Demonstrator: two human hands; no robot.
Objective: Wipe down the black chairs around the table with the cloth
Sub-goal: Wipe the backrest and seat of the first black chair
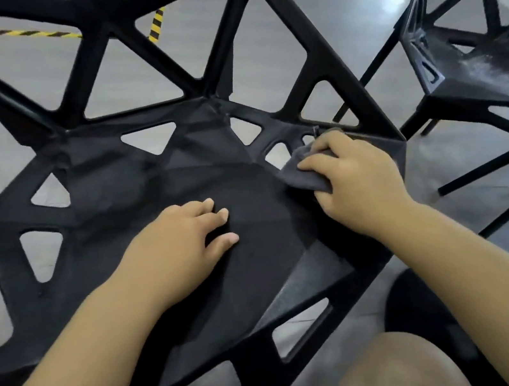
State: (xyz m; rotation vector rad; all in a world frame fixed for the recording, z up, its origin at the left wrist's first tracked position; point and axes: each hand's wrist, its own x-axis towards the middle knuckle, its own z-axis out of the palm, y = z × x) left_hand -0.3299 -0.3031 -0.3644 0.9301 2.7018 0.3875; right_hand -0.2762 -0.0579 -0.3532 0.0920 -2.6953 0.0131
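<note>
Head camera puts the job midway at best. The right hand (pixel 356 182) presses the grey cloth (pixel 302 173) onto the near chair (pixel 131 186) at the seat's far corner, with its fingers curled over the cloth. The left hand (pixel 180 242) lies flat on the seat just beside it, fingers loose, holding nothing. Beyond the right hand, a second chair (pixel 470 82) shows a pale dusty smear and is probably still unwiped.

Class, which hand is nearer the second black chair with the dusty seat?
Right. The right hand, holding the grey cloth, is at the near chair's seat edge facing the second chair; the left hand rests flat mid-seat, farther off.
</note>
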